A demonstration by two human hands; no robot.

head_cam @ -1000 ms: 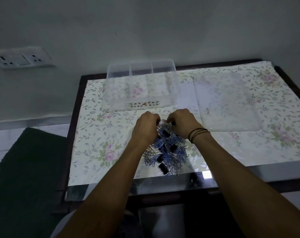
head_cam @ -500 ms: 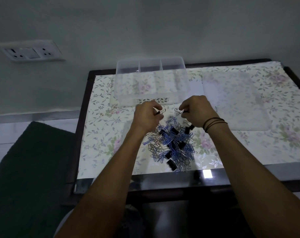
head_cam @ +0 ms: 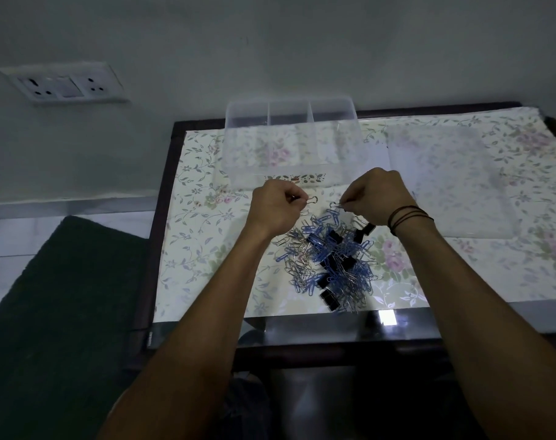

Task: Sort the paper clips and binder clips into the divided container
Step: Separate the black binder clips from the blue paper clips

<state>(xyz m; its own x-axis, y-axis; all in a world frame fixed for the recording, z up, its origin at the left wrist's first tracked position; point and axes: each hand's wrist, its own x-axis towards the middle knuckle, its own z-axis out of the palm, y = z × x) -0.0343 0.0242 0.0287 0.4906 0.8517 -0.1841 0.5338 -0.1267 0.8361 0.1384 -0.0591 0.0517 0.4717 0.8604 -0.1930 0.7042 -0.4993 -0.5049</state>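
A heap of blue and silver paper clips (head_cam: 330, 262) mixed with black binder clips (head_cam: 329, 300) lies on the table in front of me. Just beyond the heap, my left hand (head_cam: 275, 209) pinches a small clip (head_cam: 312, 200) by its wire loop. My right hand (head_cam: 380, 196) pinches a silver paper clip (head_cam: 335, 204) at its fingertips. Both hands hover a little above the heap's far edge. Behind them stands the clear divided container (head_cam: 289, 144), with three small compartments along its back and one wide front compartment, all without clips.
A clear flat lid (head_cam: 454, 182) lies to the right of the container. The table (head_cam: 206, 249) has a floral covering under glass and a dark frame. A dark green mat (head_cam: 63, 296) covers the floor at left. A wall socket plate (head_cam: 63, 85) sits upper left.
Both hands rose out of the heap and drew apart, each coming away with a small clip pinched in its fingers. The view shifted, so the table appears further right.
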